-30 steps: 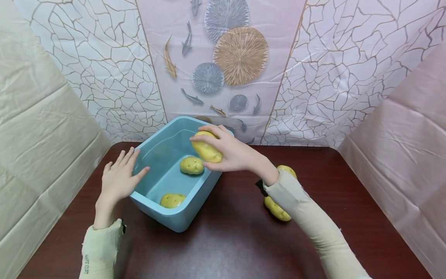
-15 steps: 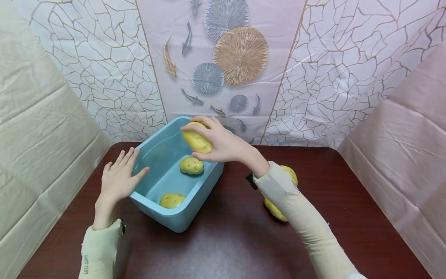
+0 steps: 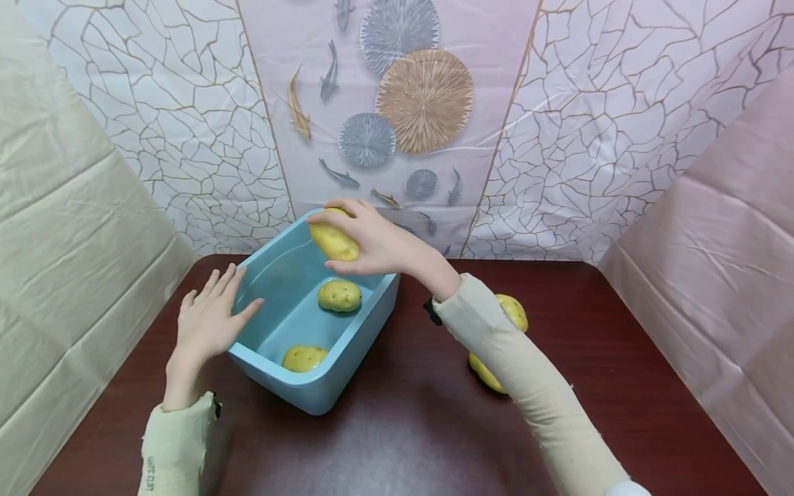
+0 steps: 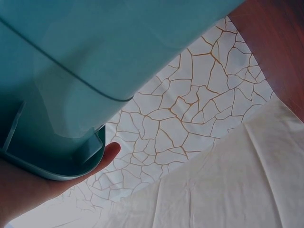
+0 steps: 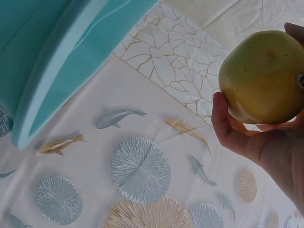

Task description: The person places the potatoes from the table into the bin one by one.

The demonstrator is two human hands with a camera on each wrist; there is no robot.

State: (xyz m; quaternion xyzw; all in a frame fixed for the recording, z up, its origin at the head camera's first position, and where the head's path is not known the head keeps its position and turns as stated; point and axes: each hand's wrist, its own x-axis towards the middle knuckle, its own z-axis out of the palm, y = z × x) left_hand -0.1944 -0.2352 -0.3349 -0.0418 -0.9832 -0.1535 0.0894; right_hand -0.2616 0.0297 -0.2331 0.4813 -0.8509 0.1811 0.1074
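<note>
My right hand holds a yellow potato above the far end of a blue plastic bin. In the right wrist view, fingers and thumb wrap that potato, whose speckled end faces the camera, with the bin's rim at upper left. Two more potatoes lie inside the bin, one near the middle, another at the near end. My left hand rests at the bin's left rim, fingers spread and straight. The left wrist view shows this hand against the bin's underside edge.
On the dark red table, right of the bin, lie two potatoes, a farther one and a nearer one, both partly covered by my right sleeve. Patterned cloth hangs behind the table, with plain cloth on both sides.
My right hand has carried its potato left and farther back, from over the bin's right rim to over its far interior. The left hand stays put at the rim.
</note>
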